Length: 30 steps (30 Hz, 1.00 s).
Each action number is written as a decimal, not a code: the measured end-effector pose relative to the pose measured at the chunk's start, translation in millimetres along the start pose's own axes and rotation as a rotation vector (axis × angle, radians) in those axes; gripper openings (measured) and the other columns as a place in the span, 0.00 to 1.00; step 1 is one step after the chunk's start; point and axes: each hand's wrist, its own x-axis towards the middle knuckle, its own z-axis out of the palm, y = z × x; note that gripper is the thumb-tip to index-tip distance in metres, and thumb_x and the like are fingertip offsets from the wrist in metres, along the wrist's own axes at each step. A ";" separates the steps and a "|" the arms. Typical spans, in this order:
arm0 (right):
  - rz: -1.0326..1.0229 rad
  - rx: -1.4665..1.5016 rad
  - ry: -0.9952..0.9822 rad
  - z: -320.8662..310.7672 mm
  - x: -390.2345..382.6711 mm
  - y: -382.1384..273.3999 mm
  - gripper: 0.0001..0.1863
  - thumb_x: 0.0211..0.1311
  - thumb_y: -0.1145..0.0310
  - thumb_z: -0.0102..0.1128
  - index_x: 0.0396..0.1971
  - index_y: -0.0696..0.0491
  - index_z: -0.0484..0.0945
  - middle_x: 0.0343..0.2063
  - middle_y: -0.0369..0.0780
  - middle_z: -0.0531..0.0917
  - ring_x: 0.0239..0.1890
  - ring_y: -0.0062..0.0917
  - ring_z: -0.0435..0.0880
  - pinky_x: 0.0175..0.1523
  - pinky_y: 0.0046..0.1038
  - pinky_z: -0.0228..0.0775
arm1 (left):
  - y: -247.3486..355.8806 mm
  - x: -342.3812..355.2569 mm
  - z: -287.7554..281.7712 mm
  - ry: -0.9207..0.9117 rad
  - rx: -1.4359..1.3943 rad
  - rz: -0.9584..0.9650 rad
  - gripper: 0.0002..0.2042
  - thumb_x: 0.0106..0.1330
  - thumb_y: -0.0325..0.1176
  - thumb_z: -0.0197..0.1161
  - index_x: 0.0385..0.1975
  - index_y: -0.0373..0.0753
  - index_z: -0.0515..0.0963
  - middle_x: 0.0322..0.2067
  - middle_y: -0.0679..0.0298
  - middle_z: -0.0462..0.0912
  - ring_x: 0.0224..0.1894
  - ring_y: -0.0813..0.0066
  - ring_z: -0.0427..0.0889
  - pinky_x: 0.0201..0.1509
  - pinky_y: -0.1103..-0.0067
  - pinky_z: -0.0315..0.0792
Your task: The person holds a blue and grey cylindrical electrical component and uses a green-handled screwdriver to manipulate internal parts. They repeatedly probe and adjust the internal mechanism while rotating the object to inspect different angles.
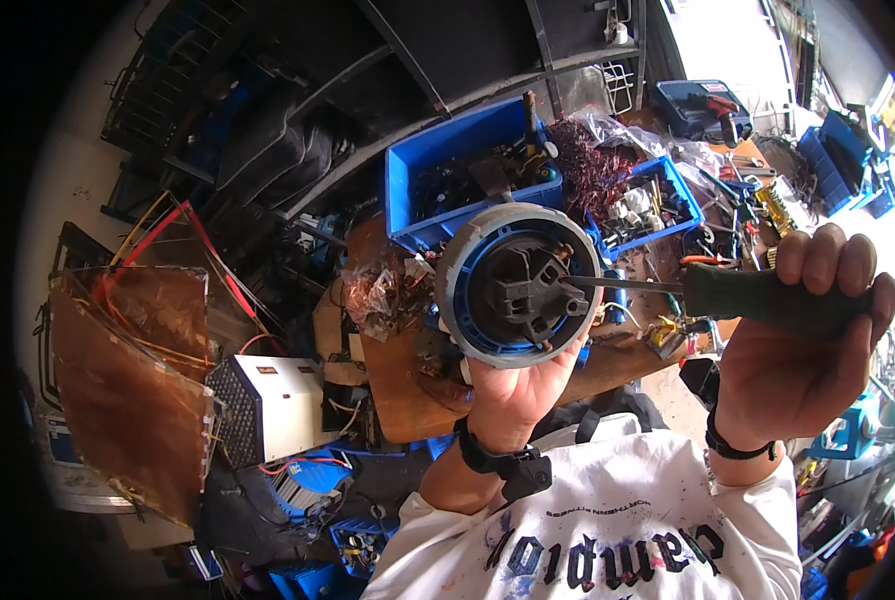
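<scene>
My left hand (520,383) holds up a round grey motor housing (457,294) from below, with a blue inner ring and a dark metal bracket (528,300) inside it. My right hand (804,340) is closed on the thick green handle of a screwdriver (728,293). The screwdriver's steel shaft runs leftward across the housing's right rim to the bracket; whether its tip touches the bracket is too small to tell.
Behind the housing are blue bins (403,185) of parts on a cluttered wooden bench (398,400), with tangled wire (593,160), tools and a drill (723,115). At left stand a brown panel (128,390) and a white metal box (283,405). More bins lie low near my body.
</scene>
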 end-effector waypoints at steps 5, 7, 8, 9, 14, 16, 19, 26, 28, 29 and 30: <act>-0.038 -0.033 0.018 6.1 -0.9 -1.4 0.05 0.64 0.66 0.46 0.35 0.48 0.63 0.36 0.36 0.59 0.38 0.27 0.57 0.44 0.32 0.54 | -0.9 -0.8 1.2 0.012 -0.026 0.014 0.27 0.63 0.47 0.61 0.59 0.43 0.69 0.59 0.57 0.71 0.64 0.58 0.66 0.72 0.58 0.52; -0.065 -0.072 0.026 9.2 -2.4 -1.7 0.05 0.63 0.66 0.48 0.34 0.47 0.63 0.35 0.35 0.59 0.37 0.26 0.58 0.43 0.31 0.54 | -0.1 -1.8 -1.0 0.005 0.002 0.020 0.27 0.62 0.47 0.62 0.59 0.43 0.68 0.59 0.57 0.70 0.64 0.57 0.66 0.73 0.57 0.51; -0.081 -0.085 0.021 9.8 -2.8 -1.8 0.06 0.63 0.66 0.50 0.34 0.47 0.63 0.34 0.35 0.59 0.37 0.26 0.58 0.42 0.30 0.54 | 0.3 -2.0 -1.9 0.001 0.016 0.023 0.27 0.62 0.47 0.62 0.59 0.43 0.68 0.60 0.57 0.70 0.64 0.56 0.65 0.73 0.57 0.51; -0.103 -0.084 -0.004 9.0 -3.6 -1.0 0.06 0.63 0.66 0.51 0.33 0.46 0.63 0.33 0.34 0.59 0.36 0.26 0.58 0.41 0.30 0.54 | 0.6 -2.1 -2.2 0.008 0.008 0.027 0.27 0.62 0.47 0.62 0.60 0.43 0.68 0.60 0.57 0.70 0.64 0.56 0.65 0.73 0.57 0.50; -0.144 -0.077 -0.119 4.5 -3.5 -1.1 0.08 0.63 0.64 0.54 0.31 0.45 0.63 0.32 0.33 0.58 0.36 0.25 0.58 0.40 0.30 0.54 | 0.1 -3.2 -0.1 0.107 0.052 0.107 0.29 0.61 0.48 0.63 0.60 0.43 0.68 0.60 0.56 0.69 0.65 0.56 0.64 0.74 0.57 0.47; -0.159 -0.105 -0.091 7.3 -5.5 -1.0 0.08 0.64 0.64 0.53 0.32 0.45 0.62 0.33 0.33 0.58 0.36 0.25 0.58 0.41 0.30 0.54 | -0.6 -2.2 1.5 0.128 0.072 0.130 0.30 0.60 0.48 0.64 0.60 0.43 0.68 0.60 0.57 0.69 0.65 0.56 0.64 0.74 0.57 0.46; -0.178 -0.148 -0.011 9.9 -8.5 0.5 0.07 0.65 0.65 0.51 0.33 0.45 0.62 0.34 0.34 0.58 0.36 0.26 0.57 0.42 0.31 0.54 | -1.8 -2.1 3.8 0.110 0.109 0.156 0.31 0.58 0.48 0.66 0.60 0.43 0.67 0.61 0.57 0.69 0.65 0.57 0.63 0.75 0.58 0.44; -0.142 -0.195 0.077 11.0 -8.7 1.4 0.07 0.66 0.65 0.51 0.35 0.46 0.61 0.35 0.34 0.57 0.36 0.26 0.56 0.43 0.32 0.53 | 0.0 -2.2 -0.4 0.079 0.078 0.143 0.32 0.56 0.47 0.68 0.60 0.43 0.68 0.61 0.57 0.68 0.66 0.59 0.62 0.76 0.59 0.42; -0.142 -0.185 0.068 9.5 -7.0 2.5 0.08 0.65 0.65 0.52 0.35 0.45 0.61 0.34 0.33 0.57 0.36 0.26 0.56 0.42 0.31 0.52 | -2.0 -2.4 2.4 0.094 0.113 0.164 0.32 0.56 0.46 0.69 0.60 0.43 0.68 0.61 0.57 0.68 0.66 0.59 0.62 0.76 0.59 0.42; -0.144 -0.172 0.054 9.7 -6.4 2.6 0.08 0.65 0.65 0.52 0.35 0.45 0.62 0.34 0.33 0.57 0.36 0.26 0.56 0.42 0.31 0.52 | -2.4 -2.3 3.7 0.099 0.128 0.175 0.32 0.55 0.46 0.69 0.60 0.43 0.68 0.61 0.57 0.68 0.66 0.59 0.62 0.76 0.60 0.42; -0.149 -0.140 0.028 9.4 -7.0 2.7 0.08 0.65 0.65 0.52 0.35 0.45 0.62 0.33 0.33 0.57 0.36 0.26 0.56 0.41 0.31 0.52 | -2.6 -2.1 3.9 0.104 0.134 0.178 0.32 0.56 0.46 0.69 0.60 0.43 0.68 0.61 0.57 0.69 0.66 0.59 0.62 0.76 0.60 0.42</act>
